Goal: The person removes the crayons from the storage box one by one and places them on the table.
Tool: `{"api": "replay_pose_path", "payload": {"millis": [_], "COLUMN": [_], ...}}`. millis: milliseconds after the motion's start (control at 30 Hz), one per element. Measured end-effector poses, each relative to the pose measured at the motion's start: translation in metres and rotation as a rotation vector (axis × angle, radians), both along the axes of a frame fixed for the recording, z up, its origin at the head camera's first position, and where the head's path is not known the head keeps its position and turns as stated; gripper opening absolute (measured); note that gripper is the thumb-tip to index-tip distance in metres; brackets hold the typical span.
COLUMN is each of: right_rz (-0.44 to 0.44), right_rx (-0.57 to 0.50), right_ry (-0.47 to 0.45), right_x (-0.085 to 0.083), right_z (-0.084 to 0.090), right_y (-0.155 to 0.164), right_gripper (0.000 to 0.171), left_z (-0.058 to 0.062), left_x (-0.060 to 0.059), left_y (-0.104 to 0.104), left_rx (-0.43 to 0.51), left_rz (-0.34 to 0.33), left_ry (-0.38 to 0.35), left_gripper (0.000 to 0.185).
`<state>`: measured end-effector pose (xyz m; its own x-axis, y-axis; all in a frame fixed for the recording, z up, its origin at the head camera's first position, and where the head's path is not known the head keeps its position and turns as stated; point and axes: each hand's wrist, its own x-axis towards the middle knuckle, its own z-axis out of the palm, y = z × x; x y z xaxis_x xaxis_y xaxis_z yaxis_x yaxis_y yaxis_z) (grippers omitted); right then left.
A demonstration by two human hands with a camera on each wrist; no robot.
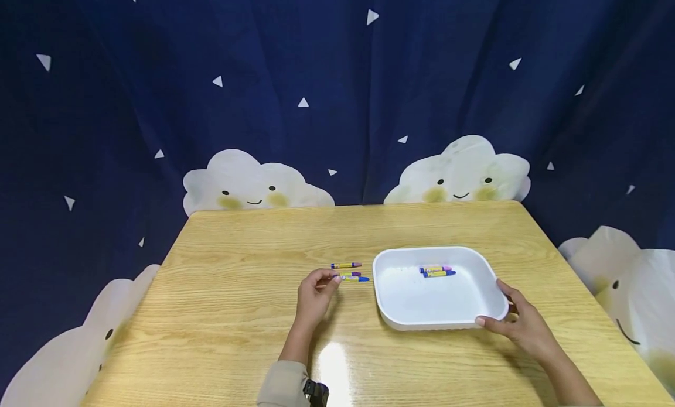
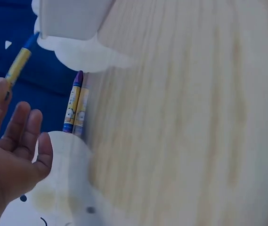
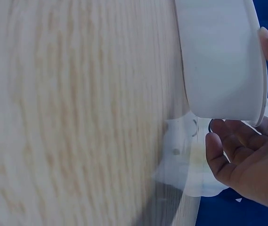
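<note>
My left hand pinches a blue crayon with a yellow wrapper between thumb and index finger, its tip toward the tray; the other fingers are loosely bent. Just beyond it on the table lie a purple crayon and a crayon with a pinkish-brown tip. My right hand holds the near right corner of a white plastic tray, thumb on the rim and fingers against the outer side. Inside the tray, a pink crayon and a dark blue crayon lie together.
The wooden table has a glossy top that reflects light near its front. A dark blue curtain with white triangles and smiling clouds hangs behind and along both sides.
</note>
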<state>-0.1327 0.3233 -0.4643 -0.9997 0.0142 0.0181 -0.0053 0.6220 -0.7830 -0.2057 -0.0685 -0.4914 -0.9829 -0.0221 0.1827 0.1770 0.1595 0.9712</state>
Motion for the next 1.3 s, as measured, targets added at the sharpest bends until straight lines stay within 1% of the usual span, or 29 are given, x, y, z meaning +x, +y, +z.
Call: {"api": "replay_pose_path", "payload": {"millis": [100, 267, 433, 600, 700, 800, 933, 1033, 1300], "right_rz": [0.002, 0.002, -0.005, -0.003, -0.006, -0.007, -0.004, -0.002, -0.003], "right_rx": [-0.001, -0.009, -0.010, -0.006, -0.002, -0.001, -0.009, -0.011, -0.024], "right_ry": [-0.003, -0.019, -0.041, -0.043, -0.042, -0.043, -0.051, -0.053, -0.033], "right_x": [0.000, 0.001, 0.001, 0.001, 0.001, 0.001, 0.001, 0.001, 0.000], "right_z": [-0.001, -0.002, -0.001, -0.002, -0.003, -0.004, -0.004, -0.003, 0.000], "right_y": [0.001, 0.001, 0.001, 0.001, 0.001, 0.002, 0.001, 0.001, 0.001], "right_gripper": [0.098, 0.099, 0.101, 0.101, 0.101, 0.101, 0.102, 0.102, 0.100], "left_z": [-0.003, -0.005, -0.005, -0.001, 0.001, 0.004, 0.006, 0.006, 0.009], "left_x": [-0.002, -0.005, -0.008, -0.012, -0.017, -0.021, -0.024, -0.024, -0.024], "left_y": [0.000, 0.001, 0.001, -0.005, -0.011, -0.015, -0.017, -0.017, -0.016], "left_rx": [-0.033, -0.106, -0.238, -0.376, -0.444, -0.509, -0.550, -0.555, -0.578], "left_rz": [0.004, 0.037, 0.032, -0.029, -0.080, -0.117, -0.133, -0.128, -0.108], "left_ry": [-0.036, -0.096, -0.094, -0.109, -0.131, -0.143, -0.160, -0.170, -0.151], "left_gripper": [0.009, 0.006, 0.006, 0.006, 0.007, 0.007, 0.006, 0.007, 0.010]}}
